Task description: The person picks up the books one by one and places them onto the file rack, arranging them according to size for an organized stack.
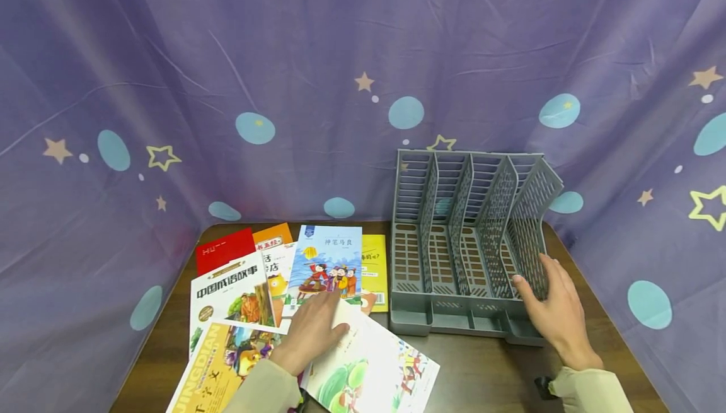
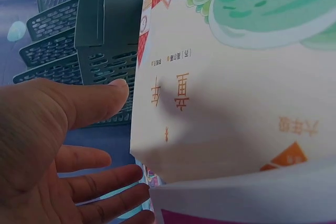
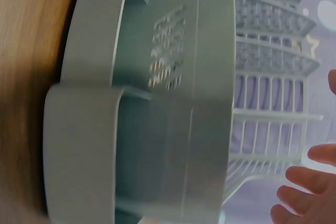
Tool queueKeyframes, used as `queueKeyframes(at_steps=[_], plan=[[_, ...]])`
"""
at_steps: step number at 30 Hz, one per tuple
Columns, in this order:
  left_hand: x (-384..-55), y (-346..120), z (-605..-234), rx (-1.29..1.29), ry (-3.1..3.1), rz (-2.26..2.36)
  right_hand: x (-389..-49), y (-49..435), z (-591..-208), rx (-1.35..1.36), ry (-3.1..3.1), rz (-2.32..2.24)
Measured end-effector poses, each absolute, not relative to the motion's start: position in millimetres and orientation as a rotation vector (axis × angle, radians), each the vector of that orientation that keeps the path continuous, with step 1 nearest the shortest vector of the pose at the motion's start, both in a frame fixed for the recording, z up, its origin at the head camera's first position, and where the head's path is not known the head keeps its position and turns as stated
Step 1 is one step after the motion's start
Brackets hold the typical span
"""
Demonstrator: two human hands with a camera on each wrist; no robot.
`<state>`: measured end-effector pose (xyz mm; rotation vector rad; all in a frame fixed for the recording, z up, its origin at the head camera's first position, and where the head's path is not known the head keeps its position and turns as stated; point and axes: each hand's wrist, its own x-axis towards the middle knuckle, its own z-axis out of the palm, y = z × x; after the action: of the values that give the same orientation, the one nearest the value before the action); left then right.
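Note:
My left hand is at the upper left edge of a white picture book with a green drawing on its cover. In the left wrist view the fingers are extended, the fingertips close by the book's edge; whether they touch it I cannot tell. The thumb stands apart from them. A grey slotted file rack with several upright dividers stands on the right, and no books show in its slots. At its right front corner my right hand is spread, thumb and fingers apart, holding nothing.
Several books overlap on the left of the wooden table: a blue one, a yellow one, a red one, a white one and a gold-covered one. A purple patterned curtain hangs behind the table.

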<state>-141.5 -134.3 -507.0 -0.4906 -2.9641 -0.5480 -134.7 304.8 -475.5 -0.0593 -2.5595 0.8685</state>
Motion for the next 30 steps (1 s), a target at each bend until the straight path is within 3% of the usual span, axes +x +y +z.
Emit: queueKeyframes(at_steps=[30], plan=[[-140,-124,-509,-0.464,-3.073,-0.605,-132,351,-514,-0.42,-2.68,1.328]])
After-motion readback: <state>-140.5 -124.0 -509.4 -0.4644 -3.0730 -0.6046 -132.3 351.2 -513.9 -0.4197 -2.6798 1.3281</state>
